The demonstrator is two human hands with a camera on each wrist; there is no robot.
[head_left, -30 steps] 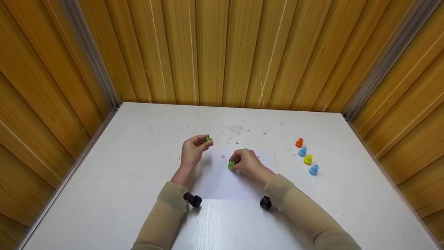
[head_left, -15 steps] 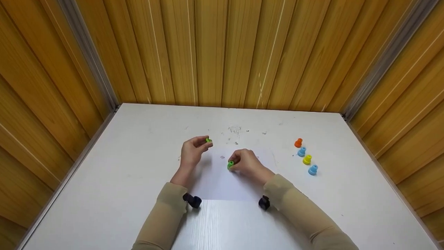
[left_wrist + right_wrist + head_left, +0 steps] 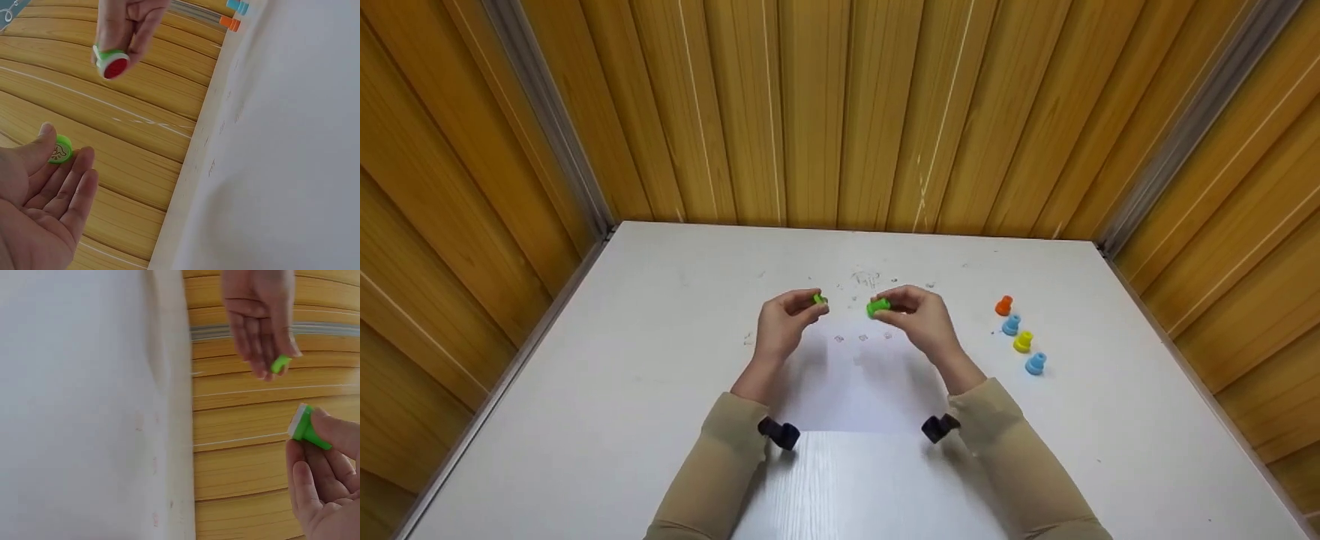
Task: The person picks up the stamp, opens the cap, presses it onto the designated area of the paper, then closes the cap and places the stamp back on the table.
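Observation:
My left hand (image 3: 778, 328) pinches a small round green stamp cap (image 3: 61, 149) between thumb and fingers; a printed picture shows on its face in the left wrist view. My right hand (image 3: 924, 321) grips a green stamp (image 3: 877, 307) by its narrower end, tilted sideways toward the left hand. Its red stamping face (image 3: 116, 68) is bare, ringed in white. Cap and stamp are apart, both raised over the far edge of a white sheet of paper (image 3: 847, 397). Small printed marks (image 3: 863, 337) run in a row near the paper's far edge.
To the right, a slanting row of capped stamps stands on the white table (image 3: 1110, 450): an orange one (image 3: 1003, 305), a blue one (image 3: 1011, 325), a yellow one (image 3: 1023, 342) and another blue one (image 3: 1036, 364). Wood-look panels (image 3: 810, 112) close off the back and sides.
My right hand has lifted the stamp off the paper, moved it away and tipped it on its side, uncovering printed marks. The left hand has shifted slightly right with the cap.

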